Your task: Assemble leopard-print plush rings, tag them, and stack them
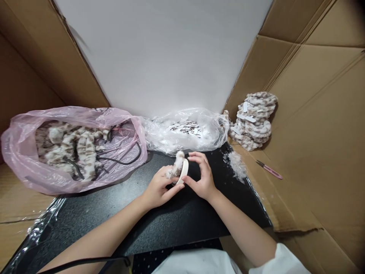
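Note:
Over the middle of the black tabletop, my two hands hold a fluffy white-and-brown furry band [178,163] with a smooth cream curved strip [184,170] along its right side. My left hand [161,187] is closed on its lower left, thumb stretched along the strip's bottom end. From the right, my right hand [203,179] curls around the strip, with the thumb against its lower edge and the fingers near its top. The palm sides of both hands are partly hidden.
A pink plastic bag [21,152] at left holds furry bands and dark cords. Beside it lies a clear bag [162,133] with white tags. At right are a stack of tagged furry bands [256,118], loose fluff [237,165] and pink-handled snips [269,169]. Cardboard walls [322,114] surround the black table [114,213].

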Tool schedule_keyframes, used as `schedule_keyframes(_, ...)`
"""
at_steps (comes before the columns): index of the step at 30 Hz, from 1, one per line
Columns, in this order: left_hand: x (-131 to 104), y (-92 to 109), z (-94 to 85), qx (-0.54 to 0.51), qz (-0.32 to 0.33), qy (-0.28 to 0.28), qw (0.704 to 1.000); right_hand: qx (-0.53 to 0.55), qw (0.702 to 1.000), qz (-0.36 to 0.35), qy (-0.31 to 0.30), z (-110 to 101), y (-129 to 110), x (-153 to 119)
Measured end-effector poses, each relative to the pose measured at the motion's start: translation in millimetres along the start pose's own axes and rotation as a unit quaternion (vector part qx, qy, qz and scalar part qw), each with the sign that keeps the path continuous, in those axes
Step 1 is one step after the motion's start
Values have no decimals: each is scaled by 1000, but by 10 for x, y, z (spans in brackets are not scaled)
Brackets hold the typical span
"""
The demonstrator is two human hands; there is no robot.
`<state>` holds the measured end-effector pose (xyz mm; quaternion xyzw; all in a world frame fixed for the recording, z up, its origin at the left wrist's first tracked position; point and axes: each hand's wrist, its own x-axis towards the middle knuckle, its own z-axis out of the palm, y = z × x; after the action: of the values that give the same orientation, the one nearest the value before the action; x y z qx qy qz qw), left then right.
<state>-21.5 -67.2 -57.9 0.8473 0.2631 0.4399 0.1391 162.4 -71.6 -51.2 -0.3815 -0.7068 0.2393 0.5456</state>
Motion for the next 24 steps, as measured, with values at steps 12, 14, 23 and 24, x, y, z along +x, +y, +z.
schedule_keyframes(12,8,-52,-66,40,21,-74,996,-64,992,-13,-109,-114,-56,80)
schedule_keyframes(14,30,-40,-90,32,8,-84,996,-64,990,-8,-129,-111,-64,76)
schedule_keyframes(23,131,-14,-213,-31,-56,-160,985,-24,998,22,-61,-131,-99,83)
schedule_keyframes(24,139,-17,-220,-41,-54,-172,983,-24,997,31,-64,-132,-104,80)
